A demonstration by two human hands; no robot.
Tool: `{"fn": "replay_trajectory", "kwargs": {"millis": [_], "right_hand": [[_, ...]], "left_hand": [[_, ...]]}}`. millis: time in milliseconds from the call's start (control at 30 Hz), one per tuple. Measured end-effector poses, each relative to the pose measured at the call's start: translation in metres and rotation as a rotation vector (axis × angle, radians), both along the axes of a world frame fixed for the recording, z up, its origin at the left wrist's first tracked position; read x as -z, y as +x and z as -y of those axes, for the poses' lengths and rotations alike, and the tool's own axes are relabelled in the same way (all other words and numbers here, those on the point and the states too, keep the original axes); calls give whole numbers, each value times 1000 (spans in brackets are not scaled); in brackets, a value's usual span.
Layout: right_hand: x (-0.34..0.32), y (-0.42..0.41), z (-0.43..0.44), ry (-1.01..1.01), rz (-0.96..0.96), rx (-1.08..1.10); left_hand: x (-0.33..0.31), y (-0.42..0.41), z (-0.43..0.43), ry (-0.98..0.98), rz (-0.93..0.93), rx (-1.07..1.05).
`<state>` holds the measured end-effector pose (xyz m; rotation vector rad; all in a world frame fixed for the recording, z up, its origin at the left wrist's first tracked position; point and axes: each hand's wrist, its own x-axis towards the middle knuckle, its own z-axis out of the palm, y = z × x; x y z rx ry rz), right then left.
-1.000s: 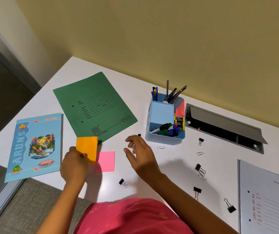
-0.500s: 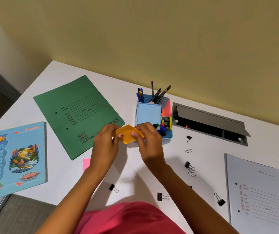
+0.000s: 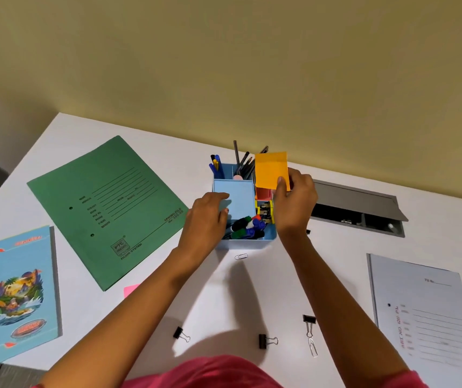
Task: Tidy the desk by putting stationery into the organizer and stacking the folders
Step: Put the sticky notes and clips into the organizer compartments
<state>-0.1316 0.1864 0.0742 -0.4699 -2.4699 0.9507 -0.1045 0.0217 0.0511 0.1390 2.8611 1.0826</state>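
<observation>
Spreading across the white table (image 3: pixel 140 317), a green folder (image 3: pixel 106 208) lay left of the blue organizer (image 3: pixel 245 239). The left hand (image 3: pixel 207 219) rested against the organizer's left side, its grip loose, holding nothing. The right hand (image 3: pixel 294 203) held the orange sticky notes (image 3: pixel 270 169) upright, grip pinched on their lower right edge, just above the organizer's right rear.

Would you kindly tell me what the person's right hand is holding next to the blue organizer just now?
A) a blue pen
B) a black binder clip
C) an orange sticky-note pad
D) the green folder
C: the right hand pinches the orange sticky-note pad upright by its lower edge, at the far right side of the organizer.
</observation>
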Motion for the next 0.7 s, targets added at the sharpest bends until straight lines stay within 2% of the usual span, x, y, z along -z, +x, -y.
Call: {"fn": "replay_trajectory", "kwargs": {"millis": [100, 233, 367, 500, 600, 700], "right_hand": [[3, -14, -3, -5, 12, 35], [8, -21, -1, -21, -5, 53], [12, -13, -2, 41, -182, 4], [23, -8, -5, 39, -69, 97], [29, -12, -4, 64, -33, 41], [29, -20, -2, 76, -89, -41]], "left_hand": [[3, -20, -12, -176, -76, 105], [11, -41, -25, -310, -109, 185], [19, -51, -34, -337, -87, 176], [24, -54, -39, -348, -76, 182], [27, -55, -44, -356, -61, 196], [30, -58, -48, -363, -35, 202]]}}
